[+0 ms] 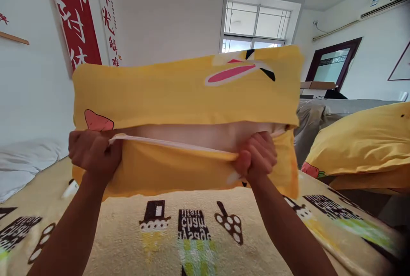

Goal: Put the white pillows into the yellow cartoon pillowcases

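Note:
A yellow pillowcase [166, 92] with pink and black cartoon prints is held up in front of me, its opening turned towards me. Along the lower edge of that opening, my left hand [95, 150] is closed on the cloth at the left. At the right, my right hand [258, 154] grips the same edge, thumb towards me. Between the hands the edge is stretched, and the slit gapes to show a pale inside. Whether that pale surface is a pillow or lining, I cannot tell.
Below lies a cream blanket [128, 233] with brown and green prints. At the right rests a yellow pillow [361, 139] with a carrot print; at the left, white bedding [28, 163]. Behind are a grey covered piece [307, 118], a window [256, 24] and red-and-white wall banners [77, 20].

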A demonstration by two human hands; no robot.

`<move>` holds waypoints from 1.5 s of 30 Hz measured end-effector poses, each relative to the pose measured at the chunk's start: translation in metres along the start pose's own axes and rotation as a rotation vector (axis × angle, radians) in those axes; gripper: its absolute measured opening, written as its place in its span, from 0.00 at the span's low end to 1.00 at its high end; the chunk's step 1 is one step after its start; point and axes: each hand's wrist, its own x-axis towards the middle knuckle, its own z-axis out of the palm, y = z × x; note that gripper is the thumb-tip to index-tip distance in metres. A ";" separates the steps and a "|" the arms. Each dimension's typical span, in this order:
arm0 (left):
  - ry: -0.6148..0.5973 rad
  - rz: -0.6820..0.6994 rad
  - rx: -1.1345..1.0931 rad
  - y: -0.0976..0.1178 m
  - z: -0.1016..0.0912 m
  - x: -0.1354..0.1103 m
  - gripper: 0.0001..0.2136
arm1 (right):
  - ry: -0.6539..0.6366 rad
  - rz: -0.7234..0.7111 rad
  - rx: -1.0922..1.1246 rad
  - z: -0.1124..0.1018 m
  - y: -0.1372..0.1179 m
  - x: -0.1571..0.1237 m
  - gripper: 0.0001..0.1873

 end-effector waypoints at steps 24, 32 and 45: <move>-1.082 0.085 -0.094 0.043 -0.035 -0.119 0.22 | -1.053 -0.100 0.110 -0.008 0.016 -0.142 0.12; -1.137 -0.086 -0.101 0.042 -0.051 -0.105 0.21 | -0.777 0.078 -0.113 -0.015 0.033 -0.145 0.11; -0.953 0.287 -0.018 0.047 -0.060 -0.123 0.07 | -0.577 0.036 -0.090 -0.011 0.043 -0.166 0.11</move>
